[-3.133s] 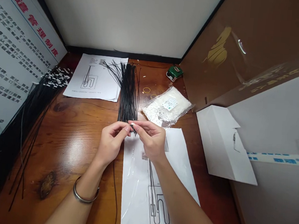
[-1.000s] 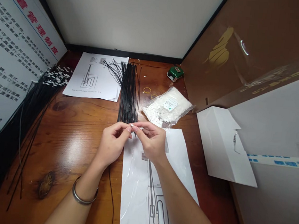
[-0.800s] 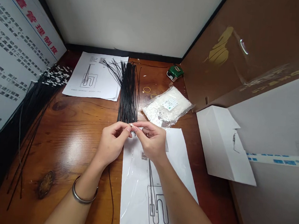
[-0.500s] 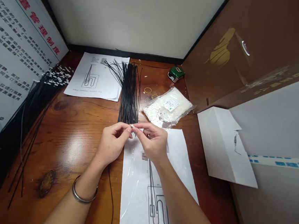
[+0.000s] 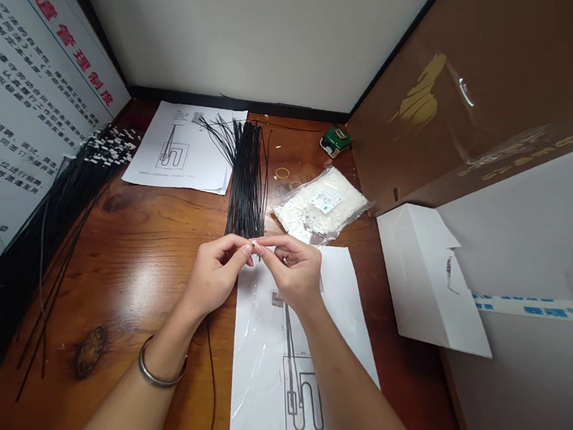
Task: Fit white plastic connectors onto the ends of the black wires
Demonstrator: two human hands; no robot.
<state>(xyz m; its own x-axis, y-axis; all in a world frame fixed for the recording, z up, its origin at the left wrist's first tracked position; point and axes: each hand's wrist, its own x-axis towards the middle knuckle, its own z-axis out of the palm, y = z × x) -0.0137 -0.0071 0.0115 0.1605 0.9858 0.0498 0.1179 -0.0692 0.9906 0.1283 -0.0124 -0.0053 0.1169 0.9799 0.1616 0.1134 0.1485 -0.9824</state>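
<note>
My left hand (image 5: 219, 266) and my right hand (image 5: 291, 272) meet fingertip to fingertip at the middle of the table, both closed in a pinch. Between them a speck of a small white connector (image 5: 254, 242) shows, held in the right fingertips. A single black wire (image 5: 211, 369) emerges below my left hand and runs down to the near edge; its upper end is hidden in the left fingers. Just beyond the fingertips lies a bundle of black wires (image 5: 248, 178). To its right is a clear bag of white connectors (image 5: 322, 205).
A printed drawing (image 5: 256, 386) lies beneath my right arm, another sheet (image 5: 145, 162) at the back left. Wires with white ends (image 5: 39, 233) are heaped on the left. A green tape measure (image 5: 336, 141), rubber bands (image 5: 282, 173) and a folded white card (image 5: 426, 281) are around.
Both hands stay pinched together in almost the same place. The view has shifted very slightly; nothing else has visibly moved.
</note>
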